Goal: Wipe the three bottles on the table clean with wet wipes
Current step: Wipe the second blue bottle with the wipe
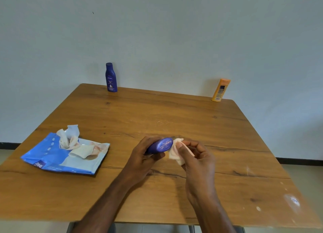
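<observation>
Left hand (pixel 143 155) and right hand (pixel 195 155) both curled in grip.

Three bottles are in view: two dark blue, one (pixel 111 77) upright at the far edge of the wooden table (pixel 157 113) and one (pixel 160 145) held above it, and one orange bottle (pixel 220 90) at the table's far right corner. One blue wipes pack (pixel 52 155) lies on the table's left side, and one loose wet wipe (pixel 175 153) is held beside the held bottle. Two hands show, the left hand (pixel 145 155) and the right hand (pixel 197 155).

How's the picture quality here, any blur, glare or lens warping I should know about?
Head view: soft, even light with faint shadows and no harsh glare; wide-angle warping bows the table edges; the orange bottle leans from distortion; the left hand, right hand and wipe are slightly motion-blurred; the near right table corner smears out of focus; the standing blue bottle label reads clearly.
</observation>
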